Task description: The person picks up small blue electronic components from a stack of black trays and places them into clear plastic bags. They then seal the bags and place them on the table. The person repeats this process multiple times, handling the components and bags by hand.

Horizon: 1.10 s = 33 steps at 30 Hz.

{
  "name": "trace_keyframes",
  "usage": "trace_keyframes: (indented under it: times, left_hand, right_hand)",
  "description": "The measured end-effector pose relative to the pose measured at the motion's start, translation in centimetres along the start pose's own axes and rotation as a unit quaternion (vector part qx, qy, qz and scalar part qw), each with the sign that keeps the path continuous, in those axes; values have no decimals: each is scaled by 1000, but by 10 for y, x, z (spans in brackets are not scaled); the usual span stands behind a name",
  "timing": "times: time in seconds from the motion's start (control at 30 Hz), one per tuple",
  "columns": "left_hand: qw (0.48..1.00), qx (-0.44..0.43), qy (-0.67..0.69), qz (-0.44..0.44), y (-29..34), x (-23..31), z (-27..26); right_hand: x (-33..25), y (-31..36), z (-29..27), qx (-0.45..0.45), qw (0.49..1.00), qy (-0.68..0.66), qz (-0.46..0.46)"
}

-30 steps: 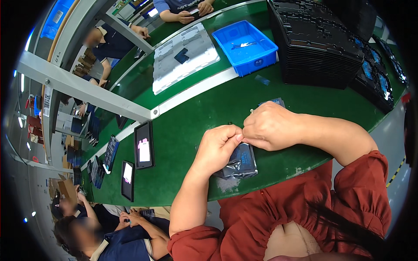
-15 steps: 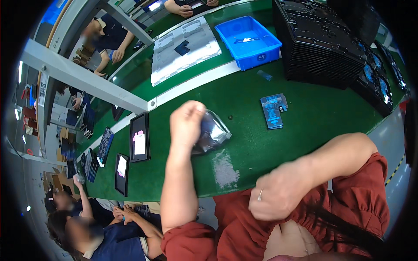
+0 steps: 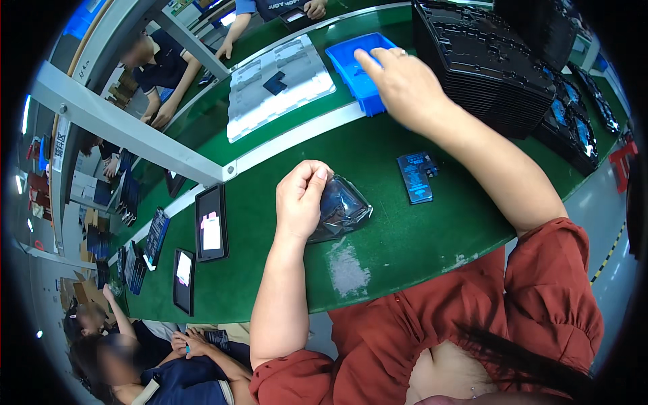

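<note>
- The left hand (image 3: 300, 199) pinches the top edge of a clear plastic bag (image 3: 341, 209) with a dark flat part inside; the bag rests on the green belt (image 3: 270, 270).
- The right hand (image 3: 405, 84) is stretched out with loose fingers over the blue bin (image 3: 351, 64), holding nothing I can see.
- A blue flat part (image 3: 415, 177) lies between both hands, apart from the bag.
- Free belt lies around the bag; black trays (image 3: 486, 61) stand just right of the bin.
</note>
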<state>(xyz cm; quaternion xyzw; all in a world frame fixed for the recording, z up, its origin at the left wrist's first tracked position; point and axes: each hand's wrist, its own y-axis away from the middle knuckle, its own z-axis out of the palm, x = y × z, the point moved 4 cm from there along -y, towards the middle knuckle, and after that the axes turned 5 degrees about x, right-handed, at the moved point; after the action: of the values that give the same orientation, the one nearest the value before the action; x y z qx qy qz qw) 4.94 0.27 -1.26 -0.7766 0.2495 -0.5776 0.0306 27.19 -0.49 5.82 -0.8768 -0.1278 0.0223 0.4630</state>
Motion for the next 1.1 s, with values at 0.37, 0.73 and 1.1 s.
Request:
trace_keyframes:
  times: [0.37,0.73,1.1]
  left_hand:
    - [999,-3,16,42,9,17,3]
    - [994,-16,-39,98,16,30,19]
    - [998,-54,-4,6,11,17,14]
  right_hand:
    - [-77,64,-22,-200,888,-401,98]
    - [-78,69,-14,-242,842,-460,144]
    - [-36,68,-6,-186,681,-564,428]
